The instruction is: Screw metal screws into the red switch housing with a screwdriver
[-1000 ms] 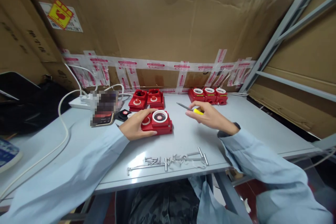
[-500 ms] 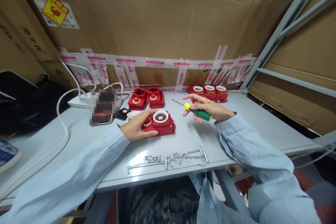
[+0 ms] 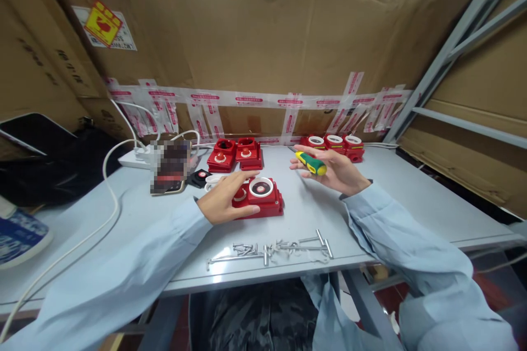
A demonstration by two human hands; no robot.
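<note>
My left hand (image 3: pixel 224 198) grips the left side of a red plastic housing (image 3: pixel 265 202) with a white ring and dark centre on top, resting on the grey table (image 3: pixel 403 203). My right hand (image 3: pixel 331 170) is raised just right of it and holds a screwdriver (image 3: pixel 312 163) with a green and yellow handle, its shaft pointing away toward the back. Several long metal screws (image 3: pixel 272 249) lie in a row near the front table edge, below both hands.
Two red housings (image 3: pixel 234 154) stand behind the held one; three with white rings (image 3: pixel 334 143) line the taped cardboard wall (image 3: pixel 263 49). A phone (image 3: pixel 168 167), a black part (image 3: pixel 200 176), a power strip (image 3: pixel 134 159) with white cable sit left. Metal shelving (image 3: pixel 453 49) rises right.
My right hand has turned the screwdriver, lifting it slightly back and right so the handle now lies across my palm. My left hand stays on the red housing. The view shifted slightly.
</note>
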